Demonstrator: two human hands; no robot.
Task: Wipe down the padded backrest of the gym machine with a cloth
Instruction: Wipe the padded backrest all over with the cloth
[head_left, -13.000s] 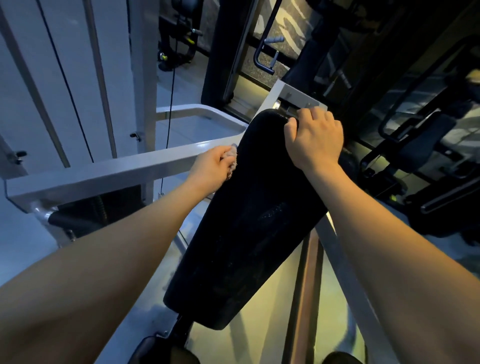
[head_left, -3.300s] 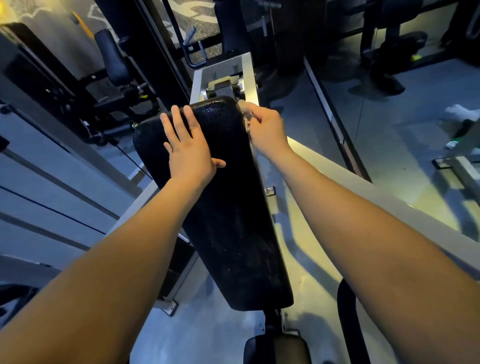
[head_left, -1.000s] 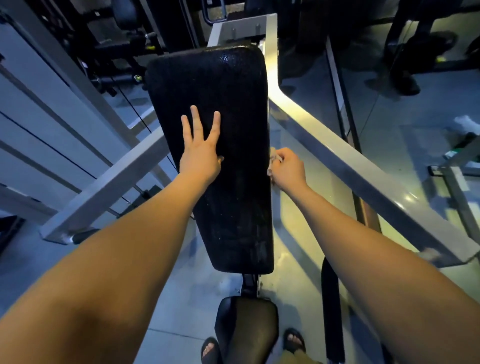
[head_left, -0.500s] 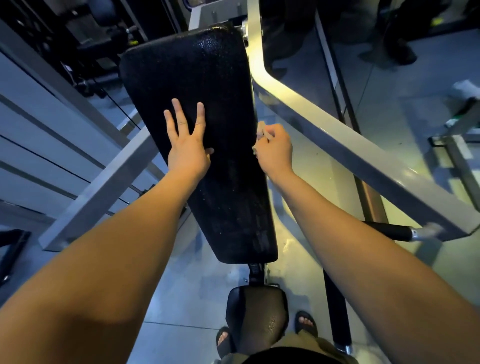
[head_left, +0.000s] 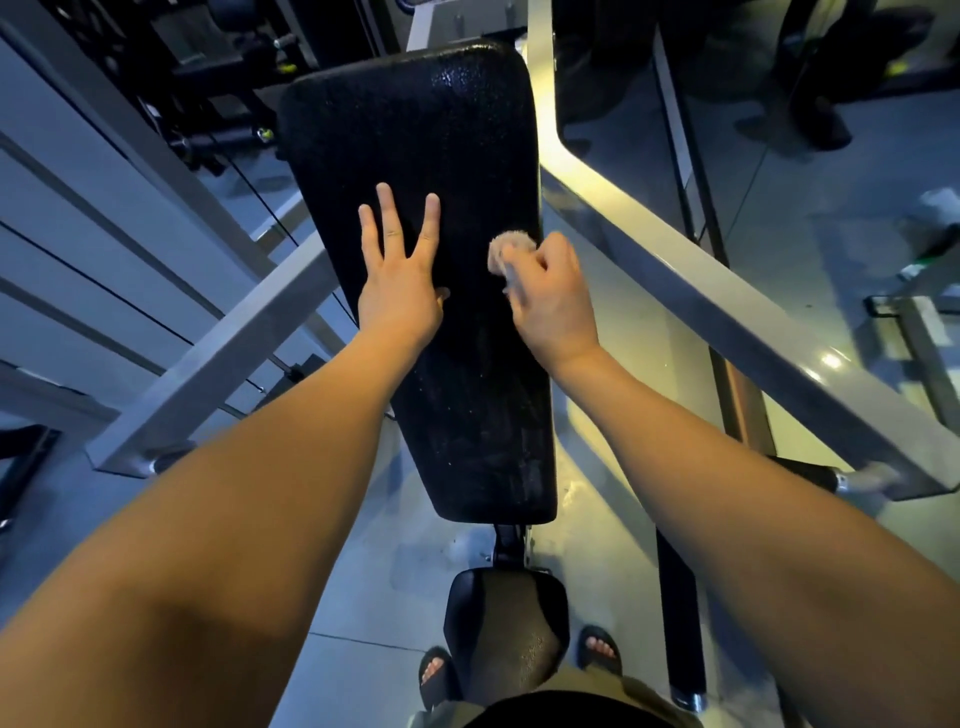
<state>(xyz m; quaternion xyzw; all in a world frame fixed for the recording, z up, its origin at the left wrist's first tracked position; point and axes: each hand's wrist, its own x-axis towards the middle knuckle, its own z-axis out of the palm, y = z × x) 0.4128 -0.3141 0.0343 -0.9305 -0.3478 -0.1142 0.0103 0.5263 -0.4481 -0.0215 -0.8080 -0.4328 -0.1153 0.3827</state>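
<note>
The left hand (head_left: 400, 291) lies flat with fingers spread on the long black pebbled backrest (head_left: 415, 130), which tilts between two grey frame bars (head_left: 223, 358), while the right hand (head_left: 553, 301) bunches a small pale fuzzy cloth (head_left: 506, 249) against its right edge.

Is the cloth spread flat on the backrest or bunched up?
Bunched: the cloth is a small wad gripped in the right hand at the right edge of the backrest.
</note>
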